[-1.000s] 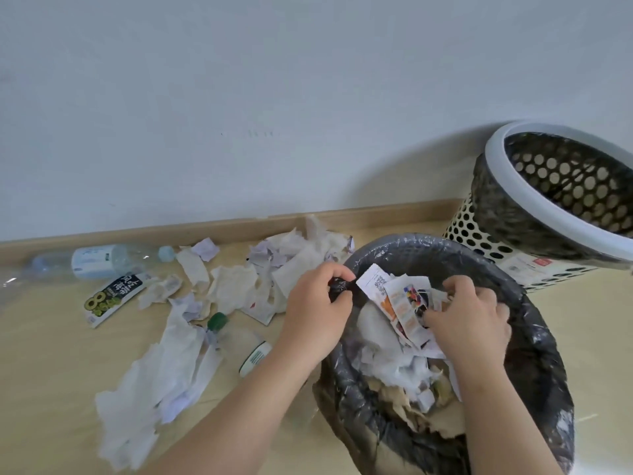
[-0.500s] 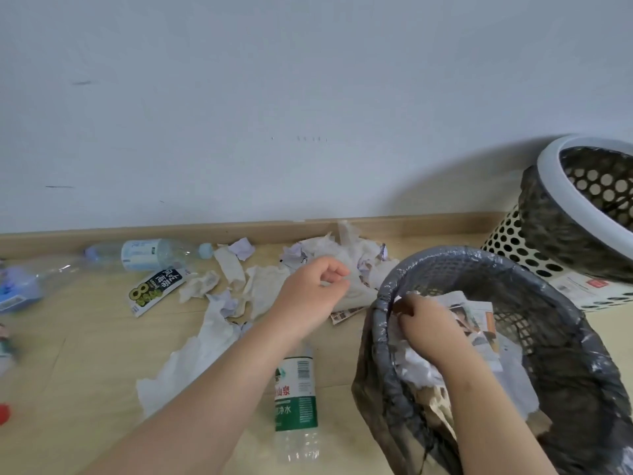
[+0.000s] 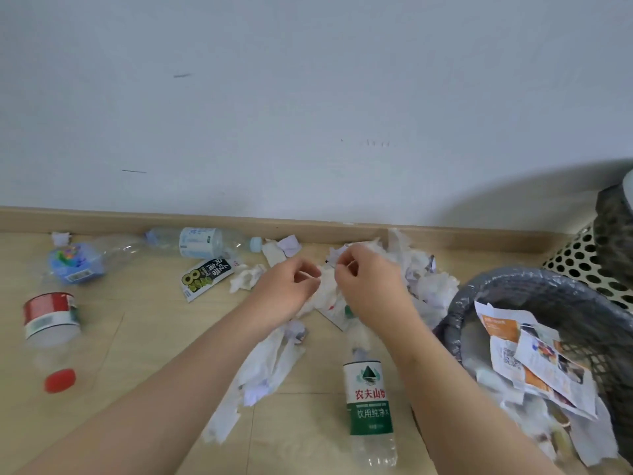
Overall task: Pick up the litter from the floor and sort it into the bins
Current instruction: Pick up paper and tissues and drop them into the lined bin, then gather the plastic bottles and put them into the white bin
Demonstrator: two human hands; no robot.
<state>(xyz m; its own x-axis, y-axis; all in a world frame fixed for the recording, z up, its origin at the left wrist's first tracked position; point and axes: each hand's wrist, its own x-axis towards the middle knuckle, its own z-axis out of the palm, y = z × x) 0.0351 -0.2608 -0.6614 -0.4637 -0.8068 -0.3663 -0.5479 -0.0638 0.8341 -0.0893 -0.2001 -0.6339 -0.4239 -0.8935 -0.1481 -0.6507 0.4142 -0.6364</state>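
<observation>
Since right hand (image 3: 370, 286) left the grey bin (image 3: 496, 279), both hands sit at the tissue wad (image 3: 325, 293).
Right grip pinches the wad; left hand (image 3: 291, 289) curled at its 9 o'clock, hold unclear.

- Plain white wall (image 3: 308, 97) up top, a few small dark scuffs on it.
- Light wooden skirting board (image 3: 102, 221) along its foot.
- Pale wood-look floor (image 3: 137, 337), soft even light.

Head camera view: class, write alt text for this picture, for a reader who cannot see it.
A person's left hand and right hand reach with curled fingers at a pile of torn white paper on a wooden floor by a wall. Plastic bottles lie around it, a green-labelled bottle nearest; a black-lined bin at the right holds paper scraps.
</observation>
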